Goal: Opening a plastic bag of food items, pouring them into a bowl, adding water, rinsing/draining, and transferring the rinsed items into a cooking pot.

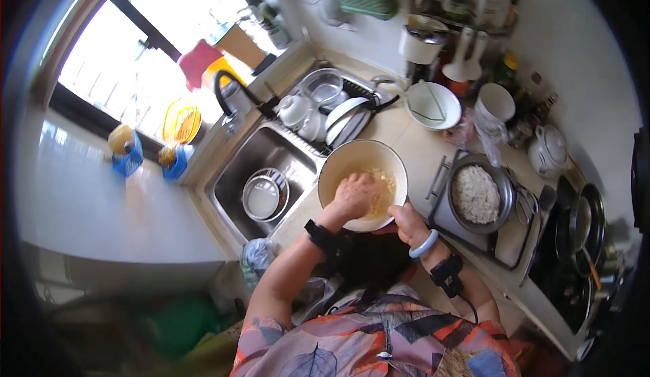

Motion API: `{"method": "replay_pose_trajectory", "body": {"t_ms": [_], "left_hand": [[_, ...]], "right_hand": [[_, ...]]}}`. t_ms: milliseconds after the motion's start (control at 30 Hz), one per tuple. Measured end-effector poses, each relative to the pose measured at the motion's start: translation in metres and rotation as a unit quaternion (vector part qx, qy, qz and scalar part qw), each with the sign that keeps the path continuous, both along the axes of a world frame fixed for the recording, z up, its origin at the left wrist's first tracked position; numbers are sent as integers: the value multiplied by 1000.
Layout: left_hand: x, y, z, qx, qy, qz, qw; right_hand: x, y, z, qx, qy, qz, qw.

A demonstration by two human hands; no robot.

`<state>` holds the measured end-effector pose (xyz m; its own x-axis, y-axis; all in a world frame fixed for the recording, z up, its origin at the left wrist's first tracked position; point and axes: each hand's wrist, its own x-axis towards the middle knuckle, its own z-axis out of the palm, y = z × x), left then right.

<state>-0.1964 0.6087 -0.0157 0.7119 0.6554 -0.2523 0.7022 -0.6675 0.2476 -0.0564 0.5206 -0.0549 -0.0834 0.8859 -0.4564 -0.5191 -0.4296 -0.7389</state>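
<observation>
A large cream-coloured bowl [332,174] with a dark rim is at the counter edge beside the sink. My left hand [357,194] reaches down inside it, its fingers spread in a yellowish, wet mixture with pale bits [384,194]; whether the fingers grasp any of it cannot be told. My right hand [406,220] grips the bowl's near right rim, thumb on top. A light blue bangle [423,244] circles the right wrist, and black devices are strapped to both forearms.
Left of the bowl is a steel sink [233,189] with a strainer and bowl [261,197] inside. A dish rack [317,148] holds bowls behind. To the right, a metal pan [500,224] of white grains [476,194] sits on a tray; a white bowl [439,97] stands farther back.
</observation>
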Motion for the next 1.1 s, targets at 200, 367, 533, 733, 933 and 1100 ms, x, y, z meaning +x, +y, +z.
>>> {"method": "replay_pose_trajectory", "body": {"t_ms": [200,367,533,733,933,1100], "left_hand": [[-72,3,-29,-65,10,-21,998],[-90,11,-20,44,-71,90,992],[-126,17,-13,0,-18,148,989],[-185,13,-13,147,-246,299,910],[-229,11,-42,108,-389,464,788],[-244,11,-93,-76,-507,557,653]], "right_hand": [[-47,26,13,-10,-31,41,999],[-77,45,-7,-2,-8,64,998],[-97,57,5,-3,-6,72,997],[-120,75,15,19,-74,89,993],[-130,94,13,31,-58,79,995],[-149,107,14,43,-60,85,994]]}}
